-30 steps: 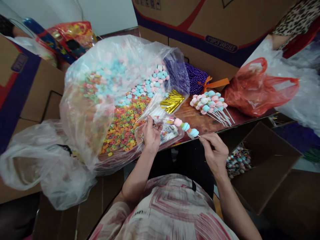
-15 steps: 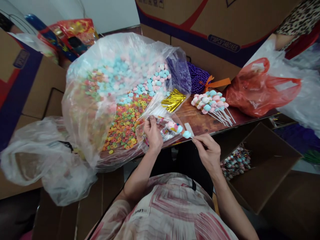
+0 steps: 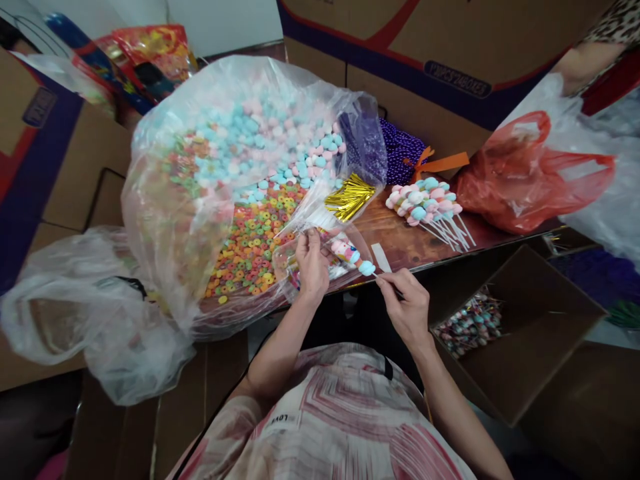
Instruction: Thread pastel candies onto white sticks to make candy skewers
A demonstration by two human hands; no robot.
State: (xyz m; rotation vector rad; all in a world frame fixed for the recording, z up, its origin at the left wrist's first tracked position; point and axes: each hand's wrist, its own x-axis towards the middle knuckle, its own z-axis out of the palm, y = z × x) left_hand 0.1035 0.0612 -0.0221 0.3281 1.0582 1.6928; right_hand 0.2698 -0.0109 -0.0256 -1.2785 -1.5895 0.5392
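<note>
My right hand (image 3: 407, 303) is closed in a pinch on the thin stick of a candy skewer (image 3: 367, 268) with blue and pink puffs. The skewer's upper end sits inside a small clear printed bag (image 3: 345, 249). My left hand (image 3: 313, 272) pinches that bag at its other end; its fingertips are partly hidden by the film. Beyond my left hand lie white sticks and a bundle of gold twist ties (image 3: 351, 197). Right of them, finished-looking marshmallow skewers (image 3: 425, 200) rest in a pile, sticks toward me.
A large open plastic bag (image 3: 165, 133) holds pastel marshmallows and ring gummies (image 3: 255, 247). A red plastic bag (image 3: 520, 180) and purple dotted ribbon-tied bags (image 3: 400, 152) stand at the back. An open carton (image 3: 530, 333) with wrapped skewers sits lower right. Another person's arm (image 3: 580, 67) shows top right.
My right hand has moved left and slightly up, pushing the skewer farther into the small bag. My left hand has shifted slightly right, still pinching the bag.
</note>
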